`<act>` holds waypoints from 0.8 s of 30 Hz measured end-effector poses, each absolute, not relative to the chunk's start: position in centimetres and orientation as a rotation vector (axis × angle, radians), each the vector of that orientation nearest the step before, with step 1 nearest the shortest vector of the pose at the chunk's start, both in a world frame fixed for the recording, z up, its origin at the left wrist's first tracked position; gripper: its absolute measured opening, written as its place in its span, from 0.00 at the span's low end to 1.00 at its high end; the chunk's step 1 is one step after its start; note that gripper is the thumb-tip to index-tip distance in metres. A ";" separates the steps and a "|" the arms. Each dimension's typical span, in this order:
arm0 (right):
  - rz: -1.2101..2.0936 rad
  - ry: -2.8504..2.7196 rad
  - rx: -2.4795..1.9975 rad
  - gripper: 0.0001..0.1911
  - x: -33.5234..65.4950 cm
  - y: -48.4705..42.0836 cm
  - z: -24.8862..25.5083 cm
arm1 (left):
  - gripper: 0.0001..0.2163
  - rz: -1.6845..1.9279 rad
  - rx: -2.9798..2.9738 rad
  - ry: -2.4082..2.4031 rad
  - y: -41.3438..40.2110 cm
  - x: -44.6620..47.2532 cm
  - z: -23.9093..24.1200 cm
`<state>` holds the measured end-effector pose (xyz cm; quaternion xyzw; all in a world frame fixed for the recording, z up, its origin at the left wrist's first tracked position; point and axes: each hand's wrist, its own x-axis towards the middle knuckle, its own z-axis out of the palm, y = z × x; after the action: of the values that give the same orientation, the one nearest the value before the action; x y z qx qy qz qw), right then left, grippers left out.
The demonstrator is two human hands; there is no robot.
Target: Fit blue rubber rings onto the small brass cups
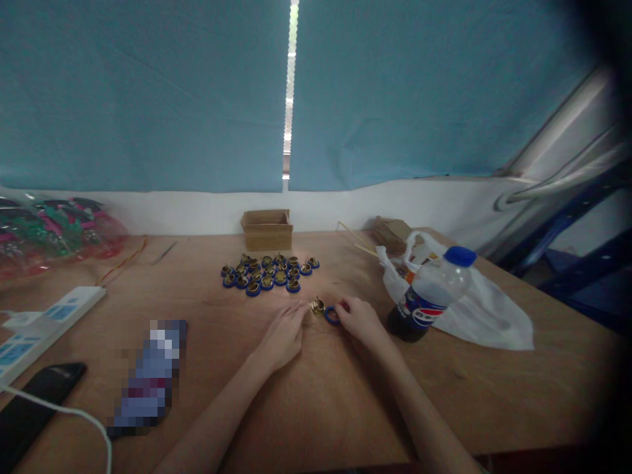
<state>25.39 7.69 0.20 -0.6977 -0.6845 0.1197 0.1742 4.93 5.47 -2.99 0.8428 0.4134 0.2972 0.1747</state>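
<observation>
My left hand (285, 333) rests on the wooden table (326, 395) with its fingertips pinched on a small brass fitting (317, 305). My right hand (359, 320) is beside it, fingers closed on a blue ring (330, 315) that lies right next to the brass fitting. Behind the hands sits a cluster of several brass fittings seated in blue rings (269, 272).
A small cardboard box (267, 229) stands behind the cluster. To the right are a plastic drink bottle (430, 294) and a white plastic bag (481, 309). On the left lie a power strip (44, 322), a black phone (34, 401), a white cable and a bag of coloured parts (54, 230).
</observation>
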 end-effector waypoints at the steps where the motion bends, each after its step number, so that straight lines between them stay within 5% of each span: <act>1: 0.341 -1.939 -1.978 0.10 25.4 7.7 0.1 | 0.24 0.848 2.382 1.188 5.5 5.0 -3.0; 13: 0.254 -2.099 -1.724 0.14 22.5 6.0 1.7 | 0.08 1.044 2.045 1.760 7.3 4.7 -3.3; 24: 0.281 -2.452 -1.579 0.08 18.7 3.4 0.5 | 0.13 0.943 1.960 1.885 12.3 5.7 -2.4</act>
<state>18.65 3.43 0.50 -0.5359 -0.8322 0.0955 0.1055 5.71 12.26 -2.43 0.6752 0.6491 0.3248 0.1314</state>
